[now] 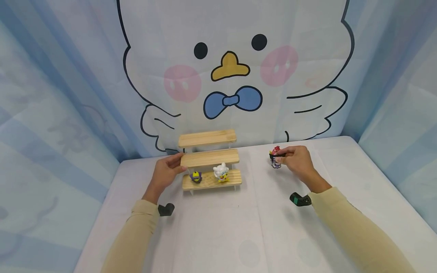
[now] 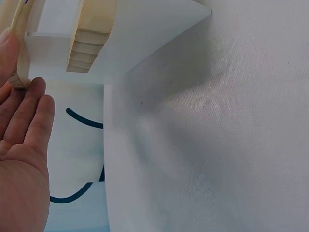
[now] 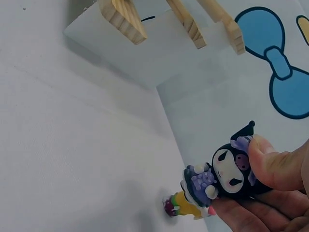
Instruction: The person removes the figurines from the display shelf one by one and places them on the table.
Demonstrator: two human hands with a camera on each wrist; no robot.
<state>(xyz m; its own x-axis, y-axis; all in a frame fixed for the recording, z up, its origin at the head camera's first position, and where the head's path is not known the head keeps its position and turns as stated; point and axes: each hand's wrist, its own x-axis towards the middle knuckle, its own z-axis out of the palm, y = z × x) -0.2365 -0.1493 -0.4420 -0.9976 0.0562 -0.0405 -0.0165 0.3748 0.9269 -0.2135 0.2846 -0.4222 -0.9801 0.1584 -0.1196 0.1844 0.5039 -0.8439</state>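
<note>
My left hand (image 1: pixel 164 175) pinches the left end of the middle board of a three-step wooden display shelf (image 1: pixel 209 158), thumb above and fingers beneath. My right hand (image 1: pixel 299 162) holds a small figurine (image 3: pixel 227 171) with a black hood, white face and purple dress, gripped at its head. Just behind it, partly hidden, a second figurine (image 3: pixel 184 205) in yellow, red and green stands on the table. On the lowest board sit a small purple-and-yellow figurine (image 1: pixel 196 177) and a white fluffy-topped figurine (image 1: pixel 222 172) with yellow below.
The shelf stands on clear side panels on a white-covered table (image 1: pixel 218 235), near its back edge. Behind hangs a curtain (image 1: pixel 239 22) printed with a bird face and blue bow tie. Further curtains close off both sides. Dark wrist devices (image 1: pixel 300 199) show under both forearms.
</note>
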